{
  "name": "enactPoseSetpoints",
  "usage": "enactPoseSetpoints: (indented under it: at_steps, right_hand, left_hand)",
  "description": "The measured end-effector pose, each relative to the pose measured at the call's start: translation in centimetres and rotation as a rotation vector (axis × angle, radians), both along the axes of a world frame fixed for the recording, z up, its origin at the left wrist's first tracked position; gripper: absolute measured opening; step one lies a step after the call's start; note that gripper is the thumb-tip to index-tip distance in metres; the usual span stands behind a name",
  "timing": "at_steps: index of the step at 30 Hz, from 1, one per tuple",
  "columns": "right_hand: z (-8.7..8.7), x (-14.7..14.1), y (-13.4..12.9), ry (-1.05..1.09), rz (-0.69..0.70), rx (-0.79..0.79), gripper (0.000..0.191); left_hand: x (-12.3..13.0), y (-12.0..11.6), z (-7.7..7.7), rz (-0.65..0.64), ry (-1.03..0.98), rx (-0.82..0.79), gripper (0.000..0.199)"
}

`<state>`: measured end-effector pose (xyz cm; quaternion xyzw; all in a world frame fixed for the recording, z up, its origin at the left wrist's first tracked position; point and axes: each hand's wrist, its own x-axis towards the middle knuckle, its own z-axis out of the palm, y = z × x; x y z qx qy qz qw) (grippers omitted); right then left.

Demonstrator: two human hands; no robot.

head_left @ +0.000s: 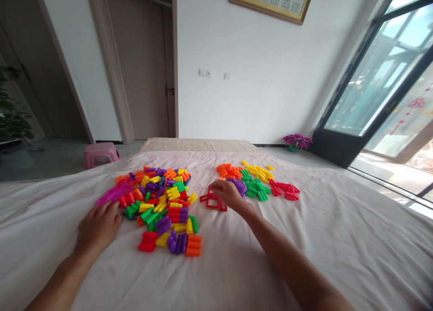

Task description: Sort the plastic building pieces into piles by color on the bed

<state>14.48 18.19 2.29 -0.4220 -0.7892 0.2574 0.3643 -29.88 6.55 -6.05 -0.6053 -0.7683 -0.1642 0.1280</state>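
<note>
My left hand (99, 225) rests at the left edge of a mixed heap of coloured plastic pieces (162, 194), beside a magenta piece (117, 193). Its fingers are bent and partly spread, with nothing visible in them. Over thin red frame-shaped pieces (213, 205) is my right hand (226, 191), its fingers bent down and together at the upper part of the frames. What its fingertips hold is too small to make out. Just beyond it lie purple pieces (239, 186), with orange (229, 170), green (257, 188), yellow (259, 172) and red (286, 189) groups around them.
A pale patterned cloth (257, 257) with folds covers the surface. A pink stool (101, 154) stands at the left beyond it. Farther back are a door (142, 67), a wall with a framed picture (270, 2), a pot of magenta flowers (297, 142) and a glass door (368, 76).
</note>
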Motion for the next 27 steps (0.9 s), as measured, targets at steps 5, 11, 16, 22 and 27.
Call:
enactPoseSetpoints:
  at_steps: [5,11,16,22,27]
  right_hand:
    - [-0.5,-5.1,-2.1,-0.32,0.051,0.188,0.04]
    - [-1.9,-6.0,-1.9,-0.526,0.065,0.283,0.031]
    - [-2.7,-5.4,-1.7,-0.5,0.014,0.288,0.021]
    - [-2.2,-3.4,-0.1,-0.202,-0.112,0.227,0.01]
    - [-1.3,1.8,3.5,0.1,-0.446,0.194,0.016]
  left_hand:
    - [0.6,-0.2,0.2,0.035,0.057,0.008,0.055]
    - [1.1,-0.3,0.5,0.036,-0.023,0.033,0.051]
    - [0.7,-0.1,0.1,0.021,-0.017,0.065,0.051]
    - [-0.6,0.3,-1.1,-0.001,0.066,0.035,0.05]
    - [-1.5,0.7,-1.7,-0.017,0.052,0.016,0.05]
